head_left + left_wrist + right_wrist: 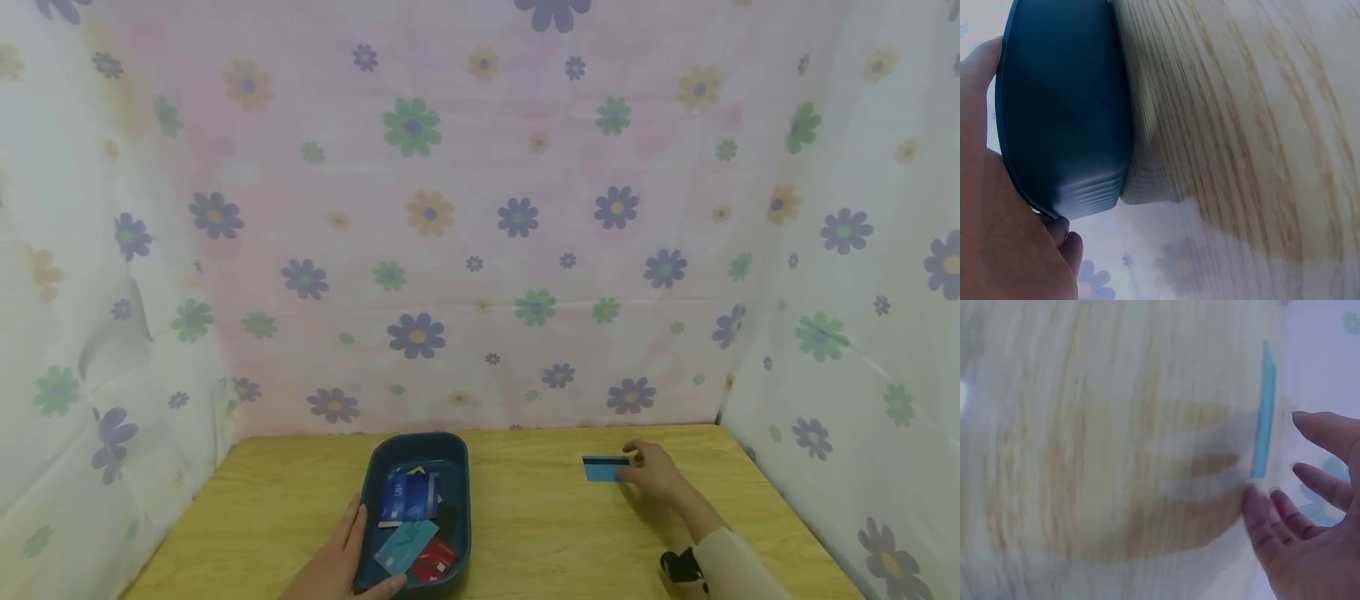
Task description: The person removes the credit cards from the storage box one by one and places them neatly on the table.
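In the head view, my left hand (333,554) holds the dark blue tray (462,533) at its near left corner, fingers along the side and thumb at the near rim. The left wrist view shows this hand (1010,206) against the tray's wall (1066,106). Several cards lie in the tray: a blue card (408,497), a light blue card (405,546) and a red card (435,560) among them. At the right, my right hand (651,473) reaches over the end of a blue card with a black stripe (600,469). In the right wrist view its fingers are spread beside this card (1264,419).
The tray stands on a wood-grain table (532,517). Flowered cloth (480,250) hangs behind the table and on both sides. A black device (681,567) is at my right wrist, by the light sleeve (738,567).
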